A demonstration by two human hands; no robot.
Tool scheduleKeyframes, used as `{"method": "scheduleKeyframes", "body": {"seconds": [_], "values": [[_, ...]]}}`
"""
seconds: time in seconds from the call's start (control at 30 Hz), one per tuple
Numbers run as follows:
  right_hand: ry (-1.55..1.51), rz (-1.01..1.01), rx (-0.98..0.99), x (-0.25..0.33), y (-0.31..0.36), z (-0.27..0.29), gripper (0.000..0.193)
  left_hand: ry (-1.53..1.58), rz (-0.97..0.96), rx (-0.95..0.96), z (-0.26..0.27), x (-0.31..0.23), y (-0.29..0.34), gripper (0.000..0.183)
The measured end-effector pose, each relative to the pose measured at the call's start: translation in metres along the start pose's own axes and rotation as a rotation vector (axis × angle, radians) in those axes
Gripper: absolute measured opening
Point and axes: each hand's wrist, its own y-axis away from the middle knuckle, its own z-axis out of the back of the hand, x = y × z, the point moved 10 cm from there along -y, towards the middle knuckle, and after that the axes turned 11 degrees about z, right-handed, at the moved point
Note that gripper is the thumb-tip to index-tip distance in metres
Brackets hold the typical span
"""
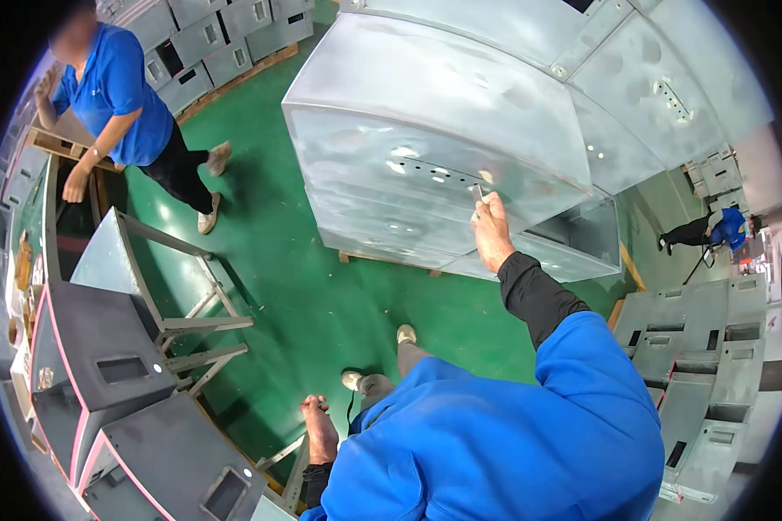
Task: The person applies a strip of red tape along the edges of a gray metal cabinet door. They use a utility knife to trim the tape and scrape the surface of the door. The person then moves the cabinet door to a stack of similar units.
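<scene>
My right hand (492, 233) is stretched out to a large pale-grey metal cabinet (443, 139). Its fingers are closed on a thin flat grey blade-like piece (478, 193), whose exact kind I cannot make out. The piece meets or nearly meets the cabinet face at the right end of a row of small dark holes (440, 171). Whitish patches mark the metal around these holes. Down by my side, my left hand (321, 431) has its fingers curled in; whatever they may hold is hidden.
More cabinets (669, 95) stand behind and at right (695, 365). Grey housings (104, 352) with pink edges and a metal stand (204, 325) are at left. A co-worker in blue (122, 95) is at upper left; another person (728, 227) is far right. The floor (278, 304) is green.
</scene>
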Motion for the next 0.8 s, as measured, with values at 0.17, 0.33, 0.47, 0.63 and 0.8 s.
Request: {"method": "scheduleKeyframes", "body": {"seconds": [0.17,0.33,0.47,0.63,0.8], "values": [[0.249,0.052,0.042,0.026,0.006,-0.001,0.011,0.052,0.042,-0.015,0.014,0.007,-0.004,0.013],[0.281,0.193,0.039,0.021,0.001,0.002,0.011,0.014,0.042,-0.009,0.017,0.003,-0.006,0.014],[-0.097,-0.235,-0.029,-0.005,0.016,-0.012,0.011,-0.004,0.035,0.007,0.009,-0.008,-0.006,0.013],[-0.283,-0.262,-0.047,-0.004,0.016,-0.014,0.012,-0.005,-0.003,0.056,-0.001,-0.014,-0.004,0.014],[0.154,0.006,0.040,0.008,0.002,0.005,0.014,0.007,0.015,0.039,-0.004,-0.001,-0.009,0.016]]}}
